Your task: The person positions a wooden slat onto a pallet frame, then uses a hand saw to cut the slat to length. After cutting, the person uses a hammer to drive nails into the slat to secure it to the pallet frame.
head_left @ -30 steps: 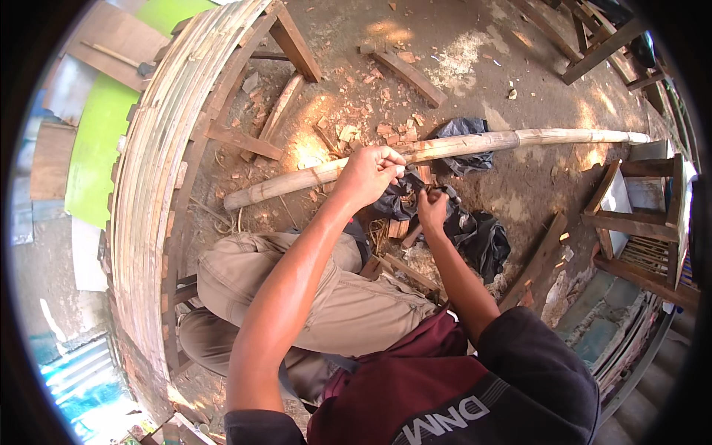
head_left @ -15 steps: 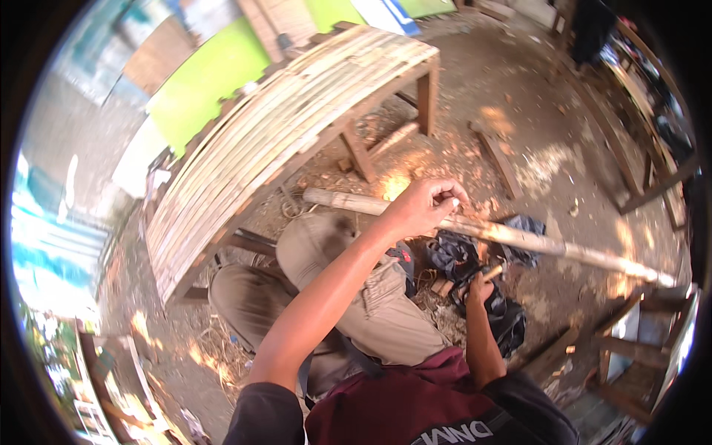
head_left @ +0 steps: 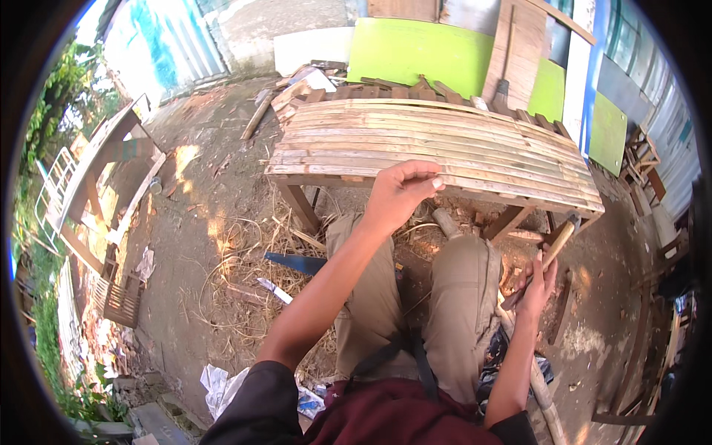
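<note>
My left hand [head_left: 400, 196] hovers before the near edge of the bamboo-slat bench [head_left: 415, 141], its thumb and fingers pinched together. Whatever sits in that pinch is too small to make out. On the right, my right hand [head_left: 535, 288] is closed round a wooden-handled tool [head_left: 560, 241] with a dark end, apparently a hammer. It is raised near the bench's right front corner. A bamboo pole [head_left: 547, 404] lies on the ground beside my right leg; its other end shows past my knees, under the bench edge.
A blue blade [head_left: 293, 261], like a saw's, lies left of my legs among bamboo shavings [head_left: 230, 274]. Black plastic [head_left: 493, 360] is by my right thigh. A wooden frame [head_left: 104, 185] stands far left. Behind the bench lean green panels [head_left: 419, 55] and a broom [head_left: 502, 89].
My view has swung left, so the bench now lies straight ahead. My right hand has risen from the black bag, bringing the wooden-handled tool up. My left hand stays pinched.
</note>
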Demonstrator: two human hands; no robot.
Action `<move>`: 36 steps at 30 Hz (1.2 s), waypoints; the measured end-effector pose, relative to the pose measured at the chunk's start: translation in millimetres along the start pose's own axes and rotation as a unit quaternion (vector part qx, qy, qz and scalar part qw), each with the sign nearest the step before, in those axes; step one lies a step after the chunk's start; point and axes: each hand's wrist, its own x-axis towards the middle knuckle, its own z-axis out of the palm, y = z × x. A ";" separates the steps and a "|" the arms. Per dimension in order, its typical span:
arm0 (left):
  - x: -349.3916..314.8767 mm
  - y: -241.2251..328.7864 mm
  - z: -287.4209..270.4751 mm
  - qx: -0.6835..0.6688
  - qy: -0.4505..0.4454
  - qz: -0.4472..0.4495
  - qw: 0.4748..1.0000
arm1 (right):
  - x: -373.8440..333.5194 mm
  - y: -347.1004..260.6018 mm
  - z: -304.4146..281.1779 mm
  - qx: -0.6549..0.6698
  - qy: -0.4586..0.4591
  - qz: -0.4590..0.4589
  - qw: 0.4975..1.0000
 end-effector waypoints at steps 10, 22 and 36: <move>30.0 -17.1 -169.4 0.028 0.237 -0.010 0.971 | 58.9 -34.0 197.7 -0.120 -0.349 -0.020 0.929; 156.3 -59.2 -300.2 0.074 0.470 0.045 0.878 | 192.9 119.0 571.2 -0.301 -0.479 -0.227 0.793; 290.1 -111.6 -434.7 0.241 0.469 -0.019 0.850 | 200.8 175.8 630.6 -0.330 -0.540 -0.148 0.760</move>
